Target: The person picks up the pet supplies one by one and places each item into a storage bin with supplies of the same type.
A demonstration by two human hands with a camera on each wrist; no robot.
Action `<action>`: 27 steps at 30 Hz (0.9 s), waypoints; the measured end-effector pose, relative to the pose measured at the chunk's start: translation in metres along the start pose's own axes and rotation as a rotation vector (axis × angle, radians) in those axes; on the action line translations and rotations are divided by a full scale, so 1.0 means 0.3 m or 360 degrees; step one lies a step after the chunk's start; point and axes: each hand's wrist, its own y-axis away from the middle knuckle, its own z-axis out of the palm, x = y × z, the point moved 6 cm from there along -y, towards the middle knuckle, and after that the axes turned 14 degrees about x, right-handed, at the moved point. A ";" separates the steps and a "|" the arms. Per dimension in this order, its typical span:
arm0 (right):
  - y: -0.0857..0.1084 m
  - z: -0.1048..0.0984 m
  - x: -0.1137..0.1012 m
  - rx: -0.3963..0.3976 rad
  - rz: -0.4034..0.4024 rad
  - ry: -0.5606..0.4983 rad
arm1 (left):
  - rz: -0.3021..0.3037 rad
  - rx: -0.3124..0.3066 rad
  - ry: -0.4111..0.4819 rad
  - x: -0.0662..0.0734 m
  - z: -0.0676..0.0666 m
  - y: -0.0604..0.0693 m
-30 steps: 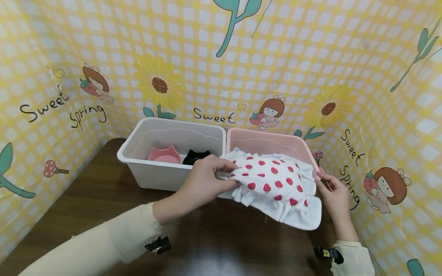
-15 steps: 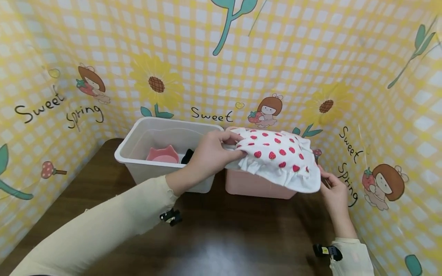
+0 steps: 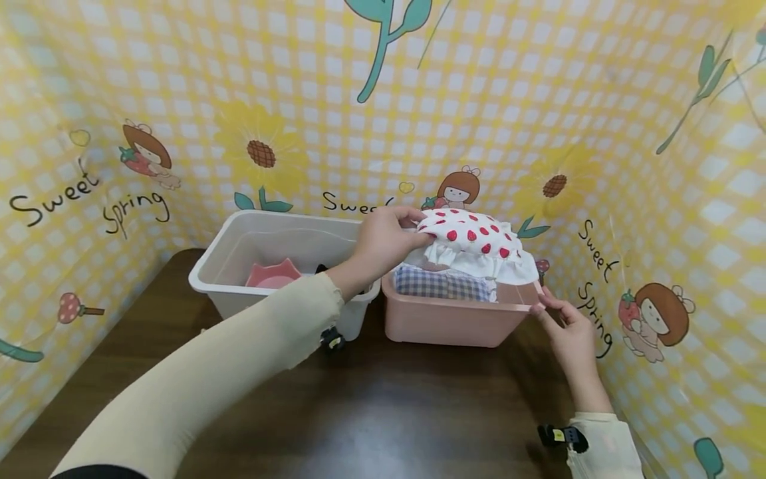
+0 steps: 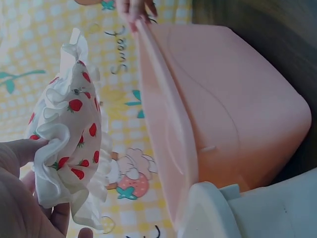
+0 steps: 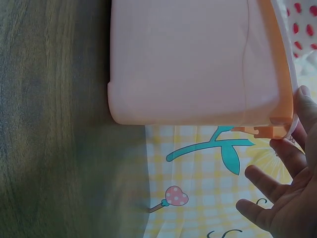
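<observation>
My left hand point(image 3: 385, 241) pinches a white ruffled cloth piece point(image 3: 473, 234) with a red strawberry print, holding it by its left edge above the pink bin point(image 3: 445, 322). Seen from the left wrist, the ruffled cloth point(image 4: 69, 134) hangs apart from the bin's rim. Inside the pink bin lies a blue-and-white gingham cloth point(image 3: 443, 283), partly hidden under the strawberry cloth. At the bin's near right corner, my right hand point(image 3: 571, 339) grips the rim between thumb and index finger; the right wrist view shows its other fingers point(image 5: 265, 183) spread out.
Left of the pink bin stands a light grey bin point(image 3: 209, 276) with a pink cat-eared bowl point(image 3: 272, 274) and a black item, mostly hidden by my left arm. Both stand on a dark wooden table point(image 3: 383, 412). A yellow checked curtain point(image 3: 311, 100) encloses the back and sides.
My left hand has lifted the strawberry cloth up and away, uncovering the bin's front wall and the gingham cloth. My right hand stays at the bin's right corner.
</observation>
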 end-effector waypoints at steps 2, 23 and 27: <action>0.000 -0.001 0.002 0.0010 0.0008 -0.0031 | 0.0043 0.0029 -0.0086 -0.008 0.029 -0.017; 0.007 0.007 -0.008 0.0017 0.0081 -0.0036 | 0.0038 0.0038 -0.0377 -0.181 0.230 -0.040; 0.002 0.010 -0.009 -0.0009 0.0077 0.0006 | 0.0040 0.0017 -0.0381 -0.190 0.259 -0.041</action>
